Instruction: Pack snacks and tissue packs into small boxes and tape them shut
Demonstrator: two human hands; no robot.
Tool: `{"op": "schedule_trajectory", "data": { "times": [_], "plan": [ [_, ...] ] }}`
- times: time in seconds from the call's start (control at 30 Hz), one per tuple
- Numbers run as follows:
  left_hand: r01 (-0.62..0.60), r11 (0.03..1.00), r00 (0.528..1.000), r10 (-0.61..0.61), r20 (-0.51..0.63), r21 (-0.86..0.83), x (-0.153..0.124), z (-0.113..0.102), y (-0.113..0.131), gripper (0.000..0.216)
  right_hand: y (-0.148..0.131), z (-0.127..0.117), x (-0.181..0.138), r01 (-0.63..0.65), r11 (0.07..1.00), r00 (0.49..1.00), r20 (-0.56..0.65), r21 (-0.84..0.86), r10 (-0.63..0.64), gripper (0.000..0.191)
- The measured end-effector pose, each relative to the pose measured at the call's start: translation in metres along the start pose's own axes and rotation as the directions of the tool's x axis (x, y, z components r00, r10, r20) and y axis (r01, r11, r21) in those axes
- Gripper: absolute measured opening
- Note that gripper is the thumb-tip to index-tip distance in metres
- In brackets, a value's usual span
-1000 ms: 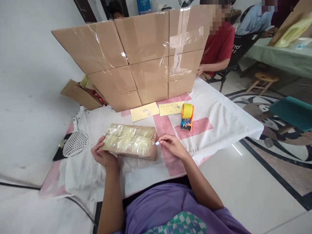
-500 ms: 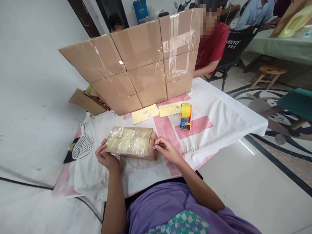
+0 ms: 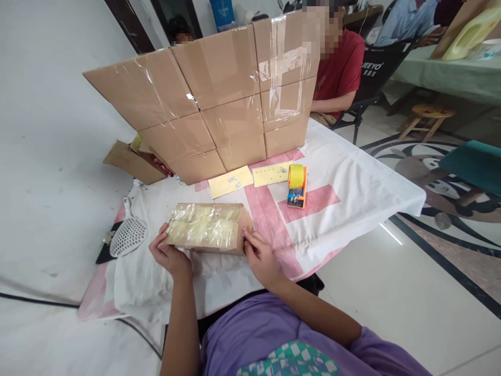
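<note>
A small cardboard box (image 3: 205, 232), its top covered in clear tape, lies on the white and pink cloth (image 3: 344, 188) in front of me. My left hand (image 3: 168, 253) grips its left end, fingers curled over the edge. My right hand (image 3: 258, 253) presses against the box's right end with the fingertips at the corner; the small blue and white sticker it carried cannot be made out under the fingers. Two yellow sticker sheets (image 3: 230, 181) lie behind the box.
An orange tape dispenser (image 3: 296, 185) with a yellow roll stands right of the sheets. A tall cardboard screen (image 3: 219, 94) closes off the back of the table. A white slotted scoop (image 3: 128, 236) lies at the left edge. A person in a red shirt (image 3: 338, 65) sits behind the screen.
My right hand, pinching a small blue and white sticker, has moved left and down onto the box's right end. The left hand has kept its hold.
</note>
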State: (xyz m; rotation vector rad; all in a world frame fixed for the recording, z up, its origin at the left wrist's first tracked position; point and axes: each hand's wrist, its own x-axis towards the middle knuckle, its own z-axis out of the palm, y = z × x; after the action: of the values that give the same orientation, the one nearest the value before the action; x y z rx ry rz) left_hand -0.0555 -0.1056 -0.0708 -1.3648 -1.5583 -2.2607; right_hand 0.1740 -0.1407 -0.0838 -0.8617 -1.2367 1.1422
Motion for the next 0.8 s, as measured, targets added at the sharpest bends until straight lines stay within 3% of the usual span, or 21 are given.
{"op": "schedule_trajectory", "data": {
  "times": [0.27,0.5,0.8],
  "plan": [
    [0.032,0.999,0.999,-0.032,-0.023,0.021,-0.002,0.006,0.002,0.039,0.004,-0.008,-0.009,-0.004,0.998,0.999,0.043,-0.067,0.007,0.042],
    [0.072,0.997,0.997,-0.072,0.004,-0.009,-0.004,0.005,0.006,0.036,0.007,-0.013,0.003,0.021,0.994,0.994,0.107,-0.109,-0.009,0.053],
    [0.109,0.984,0.994,-0.112,-0.014,-0.14,-0.007,0.006,0.011,0.026,0.015,-0.017,-0.029,0.02,0.973,0.984,0.176,-0.228,0.021,0.067]
  ]
}}
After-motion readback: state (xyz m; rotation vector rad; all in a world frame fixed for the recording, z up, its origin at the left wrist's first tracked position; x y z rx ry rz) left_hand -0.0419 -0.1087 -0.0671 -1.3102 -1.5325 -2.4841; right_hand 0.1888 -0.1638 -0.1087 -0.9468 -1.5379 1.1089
